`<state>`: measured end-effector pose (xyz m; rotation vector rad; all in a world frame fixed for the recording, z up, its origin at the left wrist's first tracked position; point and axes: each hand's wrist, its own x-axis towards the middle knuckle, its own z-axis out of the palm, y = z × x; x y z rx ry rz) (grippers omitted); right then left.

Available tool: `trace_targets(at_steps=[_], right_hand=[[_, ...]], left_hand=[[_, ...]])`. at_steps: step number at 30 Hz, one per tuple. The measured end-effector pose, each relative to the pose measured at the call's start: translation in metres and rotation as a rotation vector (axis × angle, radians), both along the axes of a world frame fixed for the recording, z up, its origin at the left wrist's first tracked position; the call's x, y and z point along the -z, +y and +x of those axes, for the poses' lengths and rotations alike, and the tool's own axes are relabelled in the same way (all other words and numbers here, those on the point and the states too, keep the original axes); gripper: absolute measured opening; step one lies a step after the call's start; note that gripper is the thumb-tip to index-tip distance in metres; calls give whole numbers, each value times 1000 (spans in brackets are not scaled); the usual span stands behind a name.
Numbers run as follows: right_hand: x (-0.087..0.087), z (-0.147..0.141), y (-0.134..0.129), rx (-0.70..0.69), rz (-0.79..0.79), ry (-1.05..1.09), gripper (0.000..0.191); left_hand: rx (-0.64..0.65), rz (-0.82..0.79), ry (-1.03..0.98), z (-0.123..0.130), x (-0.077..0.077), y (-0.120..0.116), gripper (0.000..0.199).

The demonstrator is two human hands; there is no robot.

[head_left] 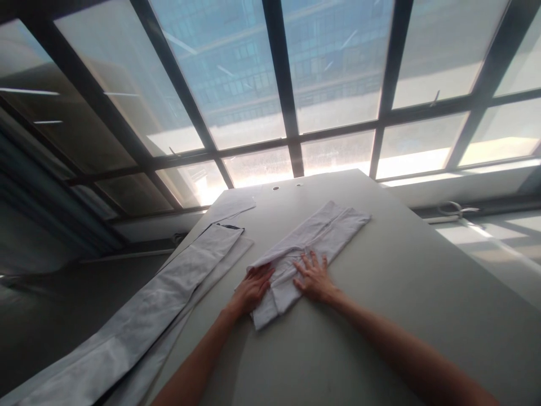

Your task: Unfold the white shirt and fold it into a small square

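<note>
A white folded garment (291,287) lies slantwise on the white table (380,304), its far end pointing to the upper right. My left hand (253,287) rests at its near left edge, fingers stretched out, with the fingertips partly under a raised fold of cloth. On the garment's right side my right hand (313,277) lies flat, fingers spread, over wrinkled fabric. The exact kind of garment cannot be made out.
Long pale garments (169,293) are laid along the table's left edge, one with a dark band at its end. Two round holes (276,188) sit near the far edge. Beyond stand large framed windows (338,67). A coiled cable (454,210) lies at the right, and a curtain (38,208) hangs left.
</note>
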<state>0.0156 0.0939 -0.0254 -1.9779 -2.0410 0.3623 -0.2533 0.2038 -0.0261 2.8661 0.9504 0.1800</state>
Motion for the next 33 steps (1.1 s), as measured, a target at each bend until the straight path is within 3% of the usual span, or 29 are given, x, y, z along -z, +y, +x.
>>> trace_targets(at_steps=[4,8,12,16,19,22,26,29,33], right_hand=[[2,45,10,-172,-12,-23,72],[1,98,19,-352,-5,-41,65],[-2,142,23,-415,15,-34,62],[-4,151,22,-273,31,-47,67],[-5,126,22,70,28,-57,62],[-7,83,24,377,14,-47,60],[-5,33,23,451,20,-18,66],[3,15,19,468,47,-45,66],[9,16,14,436,75,-62,64]], left_hand=[[-97,37,56,24,1,-28,52],[-275,71,47,66,6,-71,52],[-408,39,81,109,8,-115,56],[-400,-97,104,132,3,-149,71],[-304,-201,165,138,-13,-159,78],[-220,-251,192,144,-42,-146,52],[-342,-138,43,163,-73,-99,46],[-335,-27,-38,177,-71,-64,34],[-235,10,52,178,-49,-39,45]])
